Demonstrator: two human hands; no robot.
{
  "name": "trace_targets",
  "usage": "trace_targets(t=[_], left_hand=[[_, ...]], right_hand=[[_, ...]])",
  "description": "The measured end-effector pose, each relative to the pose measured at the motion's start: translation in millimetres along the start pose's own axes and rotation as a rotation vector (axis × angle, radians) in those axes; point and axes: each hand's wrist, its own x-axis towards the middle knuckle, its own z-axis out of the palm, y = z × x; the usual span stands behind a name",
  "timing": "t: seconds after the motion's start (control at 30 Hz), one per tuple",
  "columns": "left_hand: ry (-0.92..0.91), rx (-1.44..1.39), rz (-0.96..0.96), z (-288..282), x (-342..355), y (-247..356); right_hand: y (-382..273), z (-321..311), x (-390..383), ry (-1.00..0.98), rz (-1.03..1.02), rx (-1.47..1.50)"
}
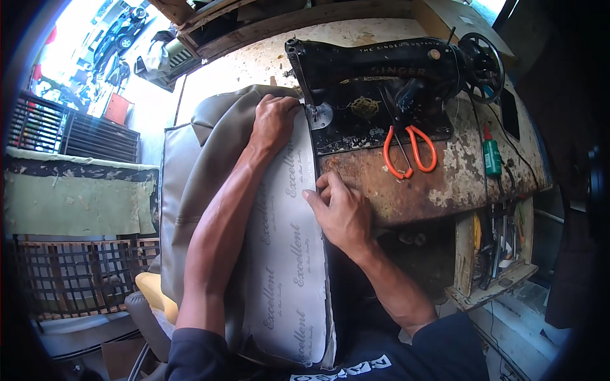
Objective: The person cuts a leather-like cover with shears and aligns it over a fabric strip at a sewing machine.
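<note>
A long piece of grey-brown leatherette (216, 136) lies across the table edge and my lap, its pale printed backing (279, 254) facing up along the right side. My left hand (276, 120) grips it close to the needle of a black sewing machine (381, 70), fingers curled over the material. Lower down, my right hand (343, 213) pinches the right-hand edge between thumb and bent fingers. That edge runs up toward the presser foot (316, 114). What lies under my left fingers is hidden.
Orange-handled scissors (410, 152) rest against the machine bed. A green bottle with a red cap (491, 152) stands on the worn table (438, 184) at right. Below it, an open wooden drawer (499, 282) holds tools. The handwheel (481, 66) is at far right.
</note>
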Motion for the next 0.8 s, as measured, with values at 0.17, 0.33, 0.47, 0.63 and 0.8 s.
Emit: trace_targets(t=[0.17,0.33,0.47,0.63,0.8], left_hand=[[0.036,0.077,0.028,2,5,-4],[0.054,0.052,0.029,2,11,4],[0.083,0.042,0.052,3,9,5],[-0.093,0.030,0.088,-12,5,-4],[-0.170,-0.036,0.105,-18,-7,6]], right_hand=[[4,4,-1,0.044,-0.084,0.014],[8,5,-1,0.084,-0.136,-0.019],[9,4,-2,0.095,-0.160,-0.017],[9,6,-3,0.076,-0.171,-0.031],[7,1,-1,0.055,-0.139,0.011]])
